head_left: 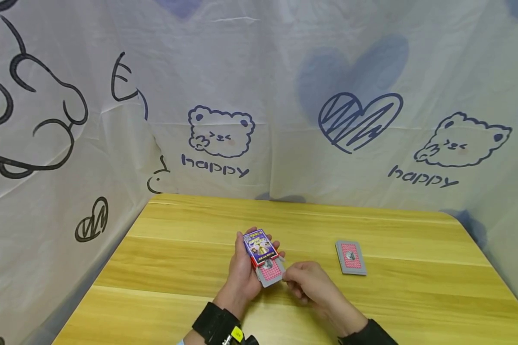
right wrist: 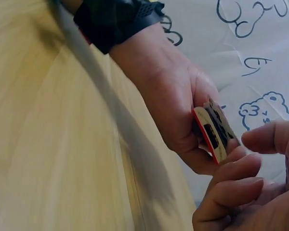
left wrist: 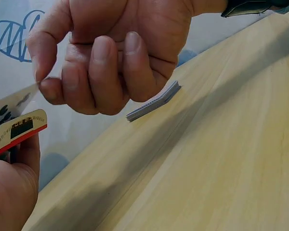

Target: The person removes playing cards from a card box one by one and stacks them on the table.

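A makeshift recording booth is seen. A wooden desk (head_left: 190, 268) is enclosed by a bear-and-heart printed cloth backdrop (head_left: 285, 96).

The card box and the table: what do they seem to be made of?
Card box: probably glossy printed cardboard, thin-walled with bright artwork. Table: looks like pale wood or wood-grain laminate, smooth, with long grain lines; which one can't be told.

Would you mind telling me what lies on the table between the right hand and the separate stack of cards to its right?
Nothing: in the head view, only bare wooden table separates the right hand from the stack of cards.
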Action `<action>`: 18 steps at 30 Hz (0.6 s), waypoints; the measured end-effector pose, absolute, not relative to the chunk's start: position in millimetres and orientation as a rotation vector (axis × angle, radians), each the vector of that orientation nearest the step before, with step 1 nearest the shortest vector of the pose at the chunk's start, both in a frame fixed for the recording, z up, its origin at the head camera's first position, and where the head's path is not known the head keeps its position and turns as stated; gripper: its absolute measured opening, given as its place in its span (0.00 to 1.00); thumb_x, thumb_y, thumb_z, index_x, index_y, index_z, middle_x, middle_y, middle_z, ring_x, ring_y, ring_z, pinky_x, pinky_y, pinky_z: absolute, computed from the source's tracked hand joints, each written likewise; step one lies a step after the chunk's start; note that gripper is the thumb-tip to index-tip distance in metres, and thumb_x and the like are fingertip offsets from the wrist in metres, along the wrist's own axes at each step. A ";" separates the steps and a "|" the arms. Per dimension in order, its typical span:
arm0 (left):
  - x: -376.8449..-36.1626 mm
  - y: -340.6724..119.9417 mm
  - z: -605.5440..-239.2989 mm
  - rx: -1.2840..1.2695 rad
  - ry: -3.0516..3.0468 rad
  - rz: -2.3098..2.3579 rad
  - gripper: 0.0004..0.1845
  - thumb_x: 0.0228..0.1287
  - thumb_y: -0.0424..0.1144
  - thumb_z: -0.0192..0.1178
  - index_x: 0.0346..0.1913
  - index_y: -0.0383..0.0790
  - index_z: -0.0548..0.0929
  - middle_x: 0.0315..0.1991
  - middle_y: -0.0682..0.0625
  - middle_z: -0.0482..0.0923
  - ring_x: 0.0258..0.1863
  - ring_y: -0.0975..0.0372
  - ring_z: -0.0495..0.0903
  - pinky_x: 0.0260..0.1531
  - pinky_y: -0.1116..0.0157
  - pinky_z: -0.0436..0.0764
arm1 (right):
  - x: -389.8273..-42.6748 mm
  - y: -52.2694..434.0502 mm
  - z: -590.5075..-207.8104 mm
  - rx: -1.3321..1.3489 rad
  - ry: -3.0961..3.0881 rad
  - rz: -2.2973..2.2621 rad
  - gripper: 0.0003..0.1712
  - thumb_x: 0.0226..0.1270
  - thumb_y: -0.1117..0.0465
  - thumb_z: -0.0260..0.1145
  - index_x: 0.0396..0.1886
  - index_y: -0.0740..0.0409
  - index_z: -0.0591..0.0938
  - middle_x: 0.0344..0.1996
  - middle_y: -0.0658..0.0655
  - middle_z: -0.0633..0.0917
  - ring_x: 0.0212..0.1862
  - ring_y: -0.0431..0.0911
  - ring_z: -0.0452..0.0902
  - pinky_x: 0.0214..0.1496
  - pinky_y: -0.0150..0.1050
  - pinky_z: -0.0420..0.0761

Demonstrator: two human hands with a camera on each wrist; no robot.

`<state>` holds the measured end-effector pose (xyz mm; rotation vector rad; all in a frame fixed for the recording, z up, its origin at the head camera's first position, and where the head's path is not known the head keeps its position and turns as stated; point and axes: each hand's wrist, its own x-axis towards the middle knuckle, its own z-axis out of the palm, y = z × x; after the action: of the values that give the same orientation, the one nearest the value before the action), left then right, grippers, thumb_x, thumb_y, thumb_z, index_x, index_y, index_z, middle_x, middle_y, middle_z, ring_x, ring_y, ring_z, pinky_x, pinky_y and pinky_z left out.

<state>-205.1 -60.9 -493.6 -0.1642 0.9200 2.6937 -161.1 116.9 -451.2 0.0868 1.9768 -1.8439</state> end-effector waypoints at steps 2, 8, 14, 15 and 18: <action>-204.7 -61.1 -493.3 -0.159 0.919 2.680 0.33 0.81 0.70 0.27 0.79 0.59 0.56 0.75 0.40 0.60 0.57 0.54 0.83 0.60 0.50 0.84 | -160.6 117.2 -450.2 0.078 2.051 -1.801 0.13 0.68 0.58 0.68 0.25 0.58 0.80 0.14 0.48 0.72 0.17 0.38 0.62 0.18 0.30 0.61; -203.5 -58.3 -494.2 -0.122 0.913 2.658 0.31 0.82 0.69 0.27 0.75 0.60 0.60 0.73 0.41 0.63 0.56 0.54 0.82 0.60 0.50 0.84 | -163.1 114.9 -452.0 0.152 2.261 -1.786 0.17 0.71 0.53 0.74 0.33 0.64 0.88 0.15 0.49 0.73 0.18 0.40 0.64 0.20 0.32 0.62; -203.7 -57.6 -495.0 -0.139 0.945 2.660 0.31 0.82 0.69 0.28 0.75 0.59 0.62 0.73 0.40 0.64 0.55 0.53 0.84 0.58 0.49 0.85 | -166.4 118.2 -456.6 0.129 2.231 -1.777 0.12 0.67 0.59 0.75 0.31 0.65 0.87 0.15 0.48 0.76 0.19 0.39 0.65 0.20 0.30 0.64; -203.8 -57.6 -494.9 -0.140 0.950 2.662 0.31 0.82 0.68 0.28 0.75 0.58 0.62 0.73 0.39 0.64 0.55 0.53 0.84 0.58 0.49 0.85 | -166.9 119.4 -457.0 0.107 2.219 -1.768 0.11 0.66 0.60 0.74 0.31 0.65 0.87 0.15 0.48 0.76 0.19 0.39 0.65 0.20 0.30 0.64; -204.2 -57.9 -494.8 -0.141 0.946 2.668 0.31 0.82 0.68 0.28 0.75 0.58 0.62 0.73 0.39 0.64 0.56 0.53 0.84 0.59 0.50 0.85 | -167.8 122.0 -456.8 0.054 2.202 -1.733 0.10 0.65 0.60 0.72 0.30 0.64 0.86 0.13 0.48 0.74 0.17 0.39 0.64 0.19 0.30 0.63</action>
<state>-204.2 -57.9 -494.8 -0.1414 0.9464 2.6679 -167.8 122.0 -456.8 0.0545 2.2019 -1.7334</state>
